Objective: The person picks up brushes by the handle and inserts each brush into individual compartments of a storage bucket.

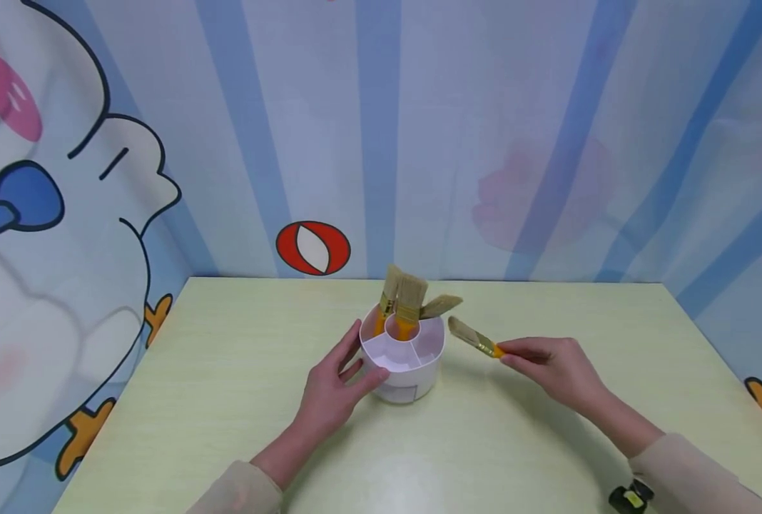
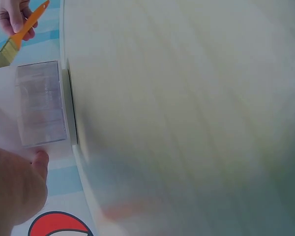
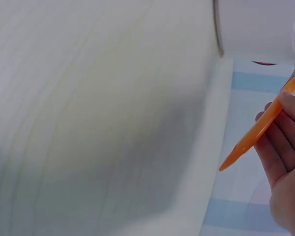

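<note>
A white round holder [image 1: 390, 378] with divided compartments stands on the table. My left hand [image 1: 329, 392] grips its left side, with the thumb at the front. The left wrist view shows a clear panel [image 2: 42, 105] on the holder's side. Three bristle brushes stand in it: a wide paintbrush [image 1: 412, 294] in the round middle compartment, another paintbrush [image 1: 389, 291] behind on the left, and one leaning right [image 1: 442, 306]. Just right of the holder, my right hand [image 1: 557, 365] pinches a further paintbrush [image 3: 260, 129] by its orange handle, bristles pointing up and left, apart from the holder.
The pale wooden table [image 1: 240, 343] ends at a back edge behind the holder. A blue striped cloth backdrop [image 1: 432, 143] with cartoon figures rises there and along both sides. A small black device [image 1: 631, 496] shows by the right sleeve.
</note>
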{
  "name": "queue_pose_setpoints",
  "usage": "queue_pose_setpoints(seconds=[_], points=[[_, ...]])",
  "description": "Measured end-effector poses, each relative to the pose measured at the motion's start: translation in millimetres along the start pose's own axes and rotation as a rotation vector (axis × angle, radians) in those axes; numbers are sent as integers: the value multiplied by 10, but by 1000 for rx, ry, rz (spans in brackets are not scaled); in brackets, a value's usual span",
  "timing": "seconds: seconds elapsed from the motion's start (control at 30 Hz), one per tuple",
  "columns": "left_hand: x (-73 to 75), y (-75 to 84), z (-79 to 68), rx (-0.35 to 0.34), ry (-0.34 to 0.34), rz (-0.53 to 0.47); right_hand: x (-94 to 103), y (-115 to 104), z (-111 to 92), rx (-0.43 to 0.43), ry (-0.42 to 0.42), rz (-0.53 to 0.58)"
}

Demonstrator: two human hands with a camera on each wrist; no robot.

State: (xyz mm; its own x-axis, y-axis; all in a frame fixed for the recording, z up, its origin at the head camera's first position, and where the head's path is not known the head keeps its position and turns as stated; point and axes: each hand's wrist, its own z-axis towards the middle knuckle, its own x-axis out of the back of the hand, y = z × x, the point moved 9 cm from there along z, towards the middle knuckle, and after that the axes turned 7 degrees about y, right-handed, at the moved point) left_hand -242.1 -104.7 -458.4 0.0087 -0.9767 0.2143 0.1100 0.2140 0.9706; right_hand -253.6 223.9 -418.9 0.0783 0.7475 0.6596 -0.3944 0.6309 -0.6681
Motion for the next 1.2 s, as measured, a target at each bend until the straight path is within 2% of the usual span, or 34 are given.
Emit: queue_pose_setpoints(seconds=[0.27,0.57,0.83,1.2], points=[[2,8,-5,-5,1,-7,-65,-174,20,-88,-59,202],[-12,-5,0,-5,-1,-8,-221,-218,107,-232,-149,330],[-14,-8,-2,-2,1,-1,-321,-237,262,-349,-134,465],[-14,13,-10,3,2,8,-459,-370,397,-418,-65,628]])
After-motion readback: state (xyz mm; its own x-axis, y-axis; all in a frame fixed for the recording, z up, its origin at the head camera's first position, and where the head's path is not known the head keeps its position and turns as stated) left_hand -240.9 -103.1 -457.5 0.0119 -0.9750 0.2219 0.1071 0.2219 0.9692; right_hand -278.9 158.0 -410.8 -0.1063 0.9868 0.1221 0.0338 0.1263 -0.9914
